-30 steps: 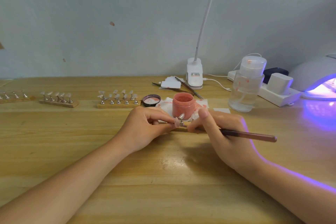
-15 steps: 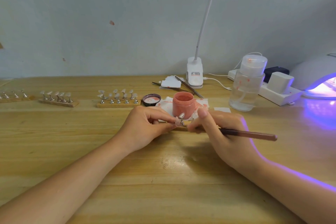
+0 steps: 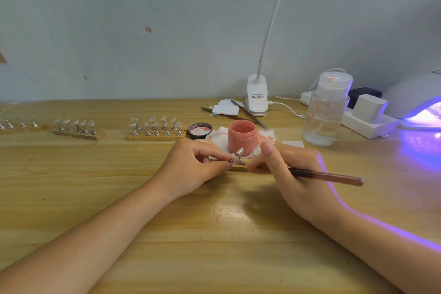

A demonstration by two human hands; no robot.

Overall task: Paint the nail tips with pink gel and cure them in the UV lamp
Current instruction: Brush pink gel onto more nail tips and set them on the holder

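My left hand [image 3: 191,167] pinches a small metal nail-tip stand [image 3: 236,159] that sits on a wooden strip [image 3: 239,166] just in front of the open pink gel jar [image 3: 241,137]. A clear nail tip [image 3: 239,151] stands on a neighbouring peg. My right hand [image 3: 293,174] grips a brown brush [image 3: 327,176] like a pen, its bristle end hidden behind my fingers close to the stand. The lit UV lamp [image 3: 420,105] glows purple at the far right edge.
Wooden strips with several nail-tip stands [image 3: 156,129] [image 3: 77,129] line the left back of the table. The jar's lid [image 3: 200,130], a stained tissue [image 3: 219,137], tweezers [image 3: 248,113], a clip lamp [image 3: 256,96], a pump bottle [image 3: 325,112] and a power strip [image 3: 367,117] stand behind.
Both hands stay at the strip; only slight finger shifts show.
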